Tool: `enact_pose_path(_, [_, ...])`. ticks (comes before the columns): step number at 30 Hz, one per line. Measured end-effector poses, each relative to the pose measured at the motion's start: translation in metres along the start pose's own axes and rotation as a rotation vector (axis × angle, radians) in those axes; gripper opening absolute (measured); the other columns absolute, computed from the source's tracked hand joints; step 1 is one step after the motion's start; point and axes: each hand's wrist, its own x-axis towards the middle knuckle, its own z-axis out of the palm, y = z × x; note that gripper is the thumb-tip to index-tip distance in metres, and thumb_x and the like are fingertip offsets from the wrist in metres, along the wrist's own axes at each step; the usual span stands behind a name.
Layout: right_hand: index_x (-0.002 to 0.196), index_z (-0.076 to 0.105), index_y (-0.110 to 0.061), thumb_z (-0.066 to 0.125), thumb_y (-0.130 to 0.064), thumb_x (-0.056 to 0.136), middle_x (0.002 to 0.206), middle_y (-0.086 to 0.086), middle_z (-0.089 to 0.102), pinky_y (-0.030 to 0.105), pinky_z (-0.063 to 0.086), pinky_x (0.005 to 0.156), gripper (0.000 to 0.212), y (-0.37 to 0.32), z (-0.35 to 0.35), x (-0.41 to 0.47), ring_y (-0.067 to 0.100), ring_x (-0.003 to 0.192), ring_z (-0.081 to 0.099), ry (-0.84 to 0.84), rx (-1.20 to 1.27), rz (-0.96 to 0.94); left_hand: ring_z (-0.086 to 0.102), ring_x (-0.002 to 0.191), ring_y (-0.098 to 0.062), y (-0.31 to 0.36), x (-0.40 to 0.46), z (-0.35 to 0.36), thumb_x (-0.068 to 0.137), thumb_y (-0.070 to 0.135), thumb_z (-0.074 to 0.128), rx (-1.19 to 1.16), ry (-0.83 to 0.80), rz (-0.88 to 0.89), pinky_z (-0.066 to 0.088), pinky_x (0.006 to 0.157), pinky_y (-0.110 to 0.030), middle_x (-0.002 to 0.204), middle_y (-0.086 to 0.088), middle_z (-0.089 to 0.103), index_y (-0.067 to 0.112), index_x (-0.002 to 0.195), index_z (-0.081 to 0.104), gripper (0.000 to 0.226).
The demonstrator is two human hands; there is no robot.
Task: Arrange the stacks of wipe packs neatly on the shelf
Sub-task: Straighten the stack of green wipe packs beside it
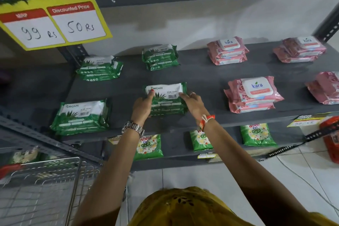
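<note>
A stack of green wipe packs [167, 91] sits near the front middle of the dark grey shelf [207, 79]. My left hand [142, 106] grips its left side and my right hand [193, 102] grips its right side. Three more green stacks lie on the shelf: front left [82, 115], back left [100, 69] and back middle [160, 57]. Pink wipe stacks stand at back right [227, 50], far back right [300, 48], front right [254, 93] and the right edge [324, 87].
A yellow price sign [53, 22] hangs at upper left. Green detergent bags [149, 147] lie on the lower shelf. A wire basket [42, 185] stands at lower left. A red item [331, 137] and cables lie at right on the tiled floor.
</note>
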Motion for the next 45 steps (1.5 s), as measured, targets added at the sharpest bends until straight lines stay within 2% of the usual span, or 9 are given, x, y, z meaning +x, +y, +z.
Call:
enact_pose_path(9, [0.117,0.062,-0.014,0.06,-0.06,0.051,0.123,0.012,0.063,0.043,0.045,0.103,0.081,0.027,0.007,0.014,0.029,0.112,0.06,0.011,0.083,-0.033,0.042,0.051,-0.019,-0.006,-0.006,-0.006,0.09,0.048,0.041,0.045,0.013,0.042,0.031,0.05,-0.029,0.055,-0.006,0.043,0.004,0.069,0.053,0.05])
enact_pose_path(18, [0.118,0.061,-0.014,0.061,-0.054,0.062,0.122,0.013,0.064,0.045,0.046,0.102,0.069,0.031,0.006,0.017,0.031,0.111,0.06,0.005,0.095,-0.047,0.03,0.045,-0.017,-0.005,-0.015,-0.007,0.091,0.044,0.041,0.071,0.005,0.079,0.021,0.047,-0.03,0.047,-0.004,0.028,0.014,0.047,0.03,0.054])
enact_pose_path(26, [0.119,0.059,-0.011,0.059,-0.04,0.083,0.124,0.01,0.062,0.039,0.043,0.103,0.046,0.015,0.001,-0.015,0.028,0.114,0.057,-0.027,0.018,-0.075,0.032,0.032,-0.009,-0.008,-0.011,-0.012,0.091,0.047,0.039,0.149,-0.008,0.108,0.033,0.043,-0.025,0.024,0.005,0.023,0.016,0.042,0.024,0.06])
enact_pose_path(28, [0.122,0.057,-0.009,0.057,-0.042,0.084,0.128,0.01,0.06,0.03,0.042,0.098,0.051,0.014,-0.005,-0.016,0.027,0.118,0.056,-0.023,-0.011,-0.114,0.046,0.052,-0.023,-0.007,-0.011,-0.014,0.092,0.049,0.034,0.294,0.008,0.143,0.037,0.058,-0.032,0.039,-0.001,0.043,0.011,0.045,0.039,0.061])
enact_pose_path(30, [0.126,0.054,-0.008,0.055,-0.04,0.086,0.129,0.008,0.059,0.022,0.037,0.091,0.052,0.009,-0.019,-0.018,0.024,0.12,0.054,0.029,-0.038,-0.185,0.052,0.093,-0.036,-0.005,-0.009,-0.009,0.091,0.05,0.032,0.516,0.141,0.199,0.041,0.079,-0.041,0.092,-0.022,0.06,0.005,0.089,0.062,0.054])
enact_pose_path(33, [0.118,0.058,-0.004,0.052,-0.041,0.087,0.118,0.014,0.065,0.034,0.047,0.094,0.049,-0.002,-0.056,-0.017,0.029,0.109,0.06,0.213,-0.157,-0.421,0.034,0.129,-0.038,0.005,-0.016,0.004,0.09,0.046,0.039,0.519,0.262,0.387,0.033,0.103,-0.051,0.143,-0.019,0.034,0.006,0.134,0.037,0.06])
enact_pose_path(39, [0.119,0.059,-0.005,0.029,-0.041,0.086,0.131,0.019,0.058,0.049,0.038,0.105,0.058,-0.008,-0.147,0.004,0.038,0.122,0.05,0.604,-0.724,-0.583,0.01,0.144,-0.018,0.02,-0.018,0.035,0.084,0.059,0.01,0.708,0.084,0.695,0.006,0.117,-0.047,0.157,0.0,0.01,0.021,0.144,0.019,0.072])
enact_pose_path(42, [0.131,0.049,-0.01,0.025,-0.036,0.089,0.149,0.014,0.039,0.055,0.013,0.114,0.055,0.0,-0.174,0.014,0.033,0.142,0.025,0.542,-0.961,-0.494,0.002,0.144,-0.014,0.017,-0.012,0.045,0.08,0.062,0.001,0.897,0.031,0.671,-0.004,0.116,-0.045,0.157,0.004,0.006,0.022,0.146,0.01,0.078])
enact_pose_path(45, [0.139,0.039,-0.016,0.022,-0.035,0.095,0.156,0.012,0.023,0.056,0.007,0.115,0.051,0.01,-0.185,0.024,0.03,0.146,0.012,0.439,-1.082,-0.426,0.003,0.144,-0.013,0.013,-0.01,0.046,0.081,0.063,0.002,0.967,0.035,0.666,-0.003,0.117,-0.044,0.157,0.005,0.009,0.021,0.146,0.008,0.077])
